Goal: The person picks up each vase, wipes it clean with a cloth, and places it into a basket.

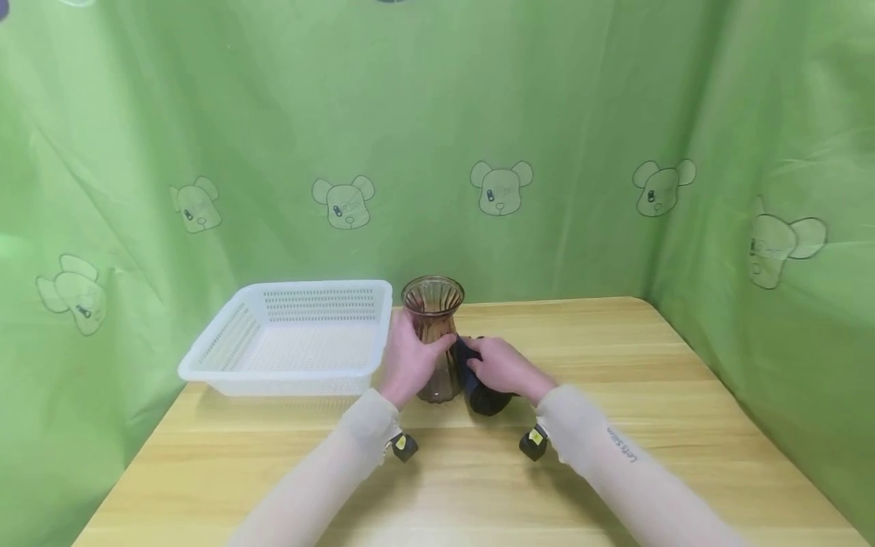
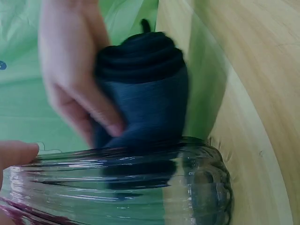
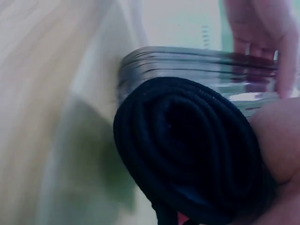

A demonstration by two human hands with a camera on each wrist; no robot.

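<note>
A ribbed glass vase with a flared rim and a brownish-purple tint stands upright on the table. My left hand grips it around the middle, thumb across the near side. Just right of the vase, my right hand holds a rolled dark navy cloth. In the left wrist view the cloth roll lies against the clear lower part of the vase. From the right wrist, the coiled end of the roll faces the camera and hides part of the vase behind it.
A white plastic basket with slotted walls sits on the left of the wooden table, close to my left hand. Green curtains with bear faces enclose the table at the back and sides.
</note>
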